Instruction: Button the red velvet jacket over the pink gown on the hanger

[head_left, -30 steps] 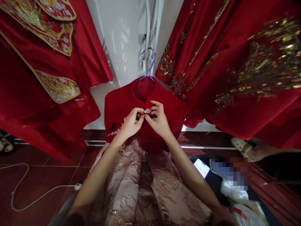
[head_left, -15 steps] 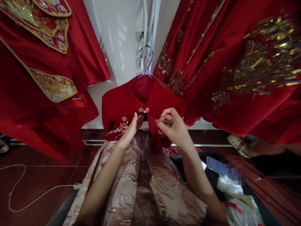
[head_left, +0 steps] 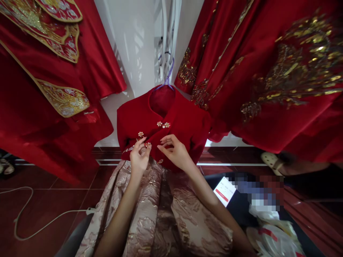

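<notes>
A red jacket point(head_left: 184, 121) hangs on a purple hanger point(head_left: 169, 73), its front panels now overlapping. At the chest a pearl flower clasp point(head_left: 163, 124) joins the two sides. My left hand point(head_left: 139, 157) is closed, its thumb and fingertips around a lower flower clasp point(head_left: 147, 145) at the panel's edge. To the right, my right hand point(head_left: 175, 151) is held over the jacket front, its fingers curved and the thumb apart from them, with nothing visible between. Another flower ornament point(head_left: 140, 134) sits above my left fingers, and one more point(head_left: 160, 161) lies low on the front.
Red embroidered garments point(head_left: 102, 64) hang at left and right. Patterned pinkish-gold fabric point(head_left: 144, 214) spreads below the jacket. A lit phone point(head_left: 225, 191) and plastic packaging point(head_left: 276, 235) lie on a dark surface at right. A white cable point(head_left: 53, 217) crosses the tiled floor.
The right front panel has been drawn left over the other, covering the gap. My right hand has moved left and down; my left hand has shifted left and lower, to the clasp.
</notes>
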The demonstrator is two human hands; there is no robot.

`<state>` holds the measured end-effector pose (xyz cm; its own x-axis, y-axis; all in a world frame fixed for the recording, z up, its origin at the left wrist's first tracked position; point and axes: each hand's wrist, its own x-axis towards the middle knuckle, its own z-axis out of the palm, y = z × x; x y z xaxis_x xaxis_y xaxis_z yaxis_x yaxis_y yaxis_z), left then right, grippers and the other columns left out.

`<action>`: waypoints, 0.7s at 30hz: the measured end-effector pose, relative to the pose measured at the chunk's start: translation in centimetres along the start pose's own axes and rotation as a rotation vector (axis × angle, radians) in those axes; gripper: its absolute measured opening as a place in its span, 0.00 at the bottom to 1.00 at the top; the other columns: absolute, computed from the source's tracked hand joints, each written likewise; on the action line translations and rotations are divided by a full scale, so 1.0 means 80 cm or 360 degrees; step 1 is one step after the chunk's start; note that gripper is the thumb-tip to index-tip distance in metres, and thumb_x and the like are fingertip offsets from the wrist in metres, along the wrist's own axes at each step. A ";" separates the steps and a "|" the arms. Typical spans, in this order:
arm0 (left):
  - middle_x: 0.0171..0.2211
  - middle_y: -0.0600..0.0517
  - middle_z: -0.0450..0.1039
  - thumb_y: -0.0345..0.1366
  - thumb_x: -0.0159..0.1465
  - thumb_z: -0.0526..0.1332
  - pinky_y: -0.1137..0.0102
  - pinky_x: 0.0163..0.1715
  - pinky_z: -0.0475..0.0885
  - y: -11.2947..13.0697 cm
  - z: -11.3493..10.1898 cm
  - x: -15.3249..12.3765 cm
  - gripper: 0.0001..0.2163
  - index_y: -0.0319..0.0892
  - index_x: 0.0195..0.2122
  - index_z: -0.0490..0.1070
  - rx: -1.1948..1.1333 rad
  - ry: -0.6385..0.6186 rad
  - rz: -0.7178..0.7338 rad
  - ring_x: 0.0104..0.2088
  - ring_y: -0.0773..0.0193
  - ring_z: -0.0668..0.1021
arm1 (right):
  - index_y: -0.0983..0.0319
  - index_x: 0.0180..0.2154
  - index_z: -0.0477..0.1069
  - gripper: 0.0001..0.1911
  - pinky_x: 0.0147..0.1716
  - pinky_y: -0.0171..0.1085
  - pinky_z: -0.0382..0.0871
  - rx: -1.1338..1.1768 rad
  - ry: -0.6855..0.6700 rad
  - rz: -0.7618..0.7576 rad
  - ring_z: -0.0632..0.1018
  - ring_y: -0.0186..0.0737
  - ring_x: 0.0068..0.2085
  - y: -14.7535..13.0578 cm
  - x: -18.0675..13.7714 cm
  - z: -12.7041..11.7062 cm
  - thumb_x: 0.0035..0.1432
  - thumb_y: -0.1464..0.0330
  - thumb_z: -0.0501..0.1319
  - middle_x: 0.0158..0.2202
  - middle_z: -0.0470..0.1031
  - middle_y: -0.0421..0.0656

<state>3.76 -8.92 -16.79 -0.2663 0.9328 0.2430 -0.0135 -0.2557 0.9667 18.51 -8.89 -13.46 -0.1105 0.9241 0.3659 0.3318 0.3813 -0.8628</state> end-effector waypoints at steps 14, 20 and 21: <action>0.32 0.50 0.78 0.44 0.56 0.62 0.70 0.34 0.76 -0.008 -0.009 0.007 0.13 0.39 0.35 0.75 0.0259 0.0051 0.0117 0.31 0.64 0.79 | 0.62 0.45 0.71 0.14 0.40 0.37 0.77 0.0162 0.0080 0.0034 0.80 0.38 0.38 0.015 0.011 0.048 0.56 0.67 0.60 0.40 0.79 0.45; 0.37 0.49 0.75 0.41 0.55 0.64 0.72 0.32 0.75 -0.010 -0.015 0.020 0.13 0.41 0.38 0.71 0.0380 0.0250 0.0321 0.33 0.66 0.77 | 0.61 0.37 0.74 0.08 0.40 0.37 0.77 0.0088 0.0098 -0.0009 0.81 0.38 0.36 0.016 0.026 0.043 0.54 0.67 0.62 0.35 0.80 0.44; 0.38 0.48 0.74 0.40 0.55 0.64 0.72 0.32 0.75 -0.012 -0.017 0.024 0.13 0.41 0.39 0.70 0.0375 0.0271 0.0343 0.34 0.66 0.76 | 0.61 0.37 0.74 0.07 0.39 0.37 0.77 0.0062 0.0107 -0.0016 0.81 0.39 0.36 0.017 0.029 0.043 0.54 0.67 0.63 0.35 0.80 0.43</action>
<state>1.93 -7.27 -17.34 -0.3960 0.8031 0.4453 0.2777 -0.3574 0.8917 15.49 -6.15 -15.01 -0.0503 0.9169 0.3960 0.2938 0.3926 -0.8715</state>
